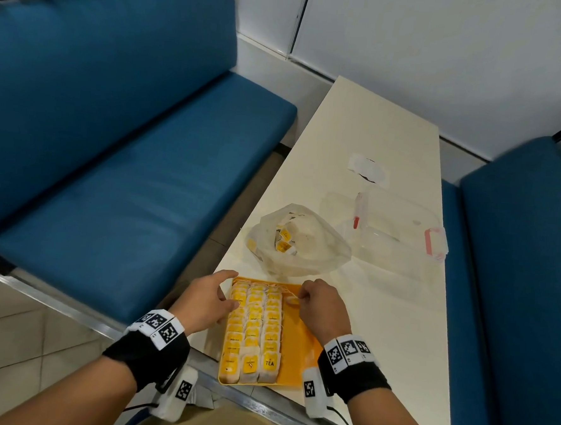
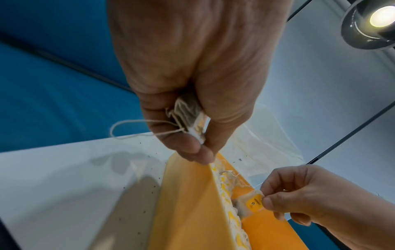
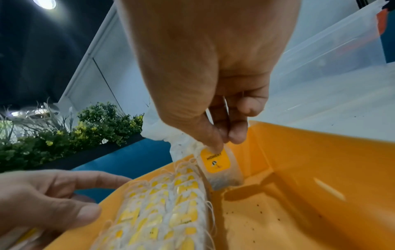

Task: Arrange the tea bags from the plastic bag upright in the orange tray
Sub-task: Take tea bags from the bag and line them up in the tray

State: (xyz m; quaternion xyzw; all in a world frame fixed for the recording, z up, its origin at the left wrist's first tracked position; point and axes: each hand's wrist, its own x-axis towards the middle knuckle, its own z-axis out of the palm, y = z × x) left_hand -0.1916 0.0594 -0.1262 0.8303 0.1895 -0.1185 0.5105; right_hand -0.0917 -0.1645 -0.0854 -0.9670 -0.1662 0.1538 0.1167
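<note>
My right hand (image 3: 215,104) pinches a tea bag (image 3: 220,167) by its top, low at the orange tray's (image 3: 320,160) far end, beside the third row. Left hand (image 2: 192,81) grips spare tea bags (image 2: 189,118), thumb at the tray rim. Best: seat it vertical, tag fwd, snug vs the row. Plastic bag (image 1: 299,239) sits behind the tray; its remaining qty is unclear.

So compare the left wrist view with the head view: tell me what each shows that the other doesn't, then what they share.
Only the left wrist view shows the spare tea bags tucked in the left hand, a string looping out, and a ceiling lamp.

Only the head view shows three rows of tea bags standing in the orange tray, the plastic bag behind it, and a clear box.

Both show the right hand pinching one tea bag at the tray's far end.
</note>
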